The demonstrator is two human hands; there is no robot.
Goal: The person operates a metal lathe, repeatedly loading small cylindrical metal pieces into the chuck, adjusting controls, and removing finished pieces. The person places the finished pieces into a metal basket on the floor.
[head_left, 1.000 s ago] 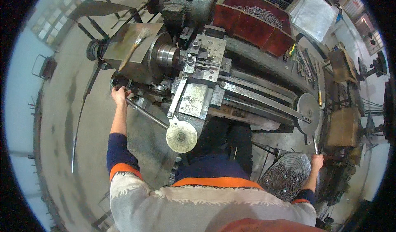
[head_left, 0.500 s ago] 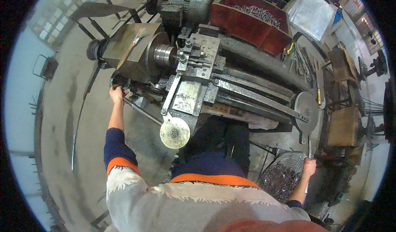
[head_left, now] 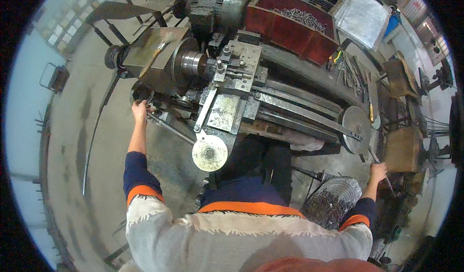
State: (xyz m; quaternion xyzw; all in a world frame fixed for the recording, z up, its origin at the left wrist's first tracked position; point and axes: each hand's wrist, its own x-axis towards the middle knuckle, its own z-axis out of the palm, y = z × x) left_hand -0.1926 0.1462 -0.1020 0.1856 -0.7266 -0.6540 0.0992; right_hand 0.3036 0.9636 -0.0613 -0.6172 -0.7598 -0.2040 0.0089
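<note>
A small lathe stands before me, with a round steel chuck (head_left: 193, 63) at its left end. My right hand (head_left: 378, 172) is wrapped round a long metal lever (head_left: 371, 152), which runs up to a round grey disc (head_left: 356, 127) at the lathe's right end. A flat bar (head_left: 304, 113) links that disc to the tool slide (head_left: 239, 69). My left hand (head_left: 139, 111) is closed at the opening of a dark round housing (head_left: 139, 92) below the headstock. What its fingers hold is hidden. A pale round plate (head_left: 210, 153) sits at the slide's near end.
A brush (head_left: 158, 52) lies on the headstock cover (head_left: 145, 47). Behind the lathe are a motor (head_left: 216, 12) and a red bin (head_left: 290, 30) of small metal parts. Hand tools (head_left: 353, 76) lie at the right. A basket (head_left: 345, 187) of dark metal pieces sits below, near my right arm.
My right hand has swung the lever away from me and to the right. The tool slide and pale plate have shifted slightly right. My left hand stays almost in place.
</note>
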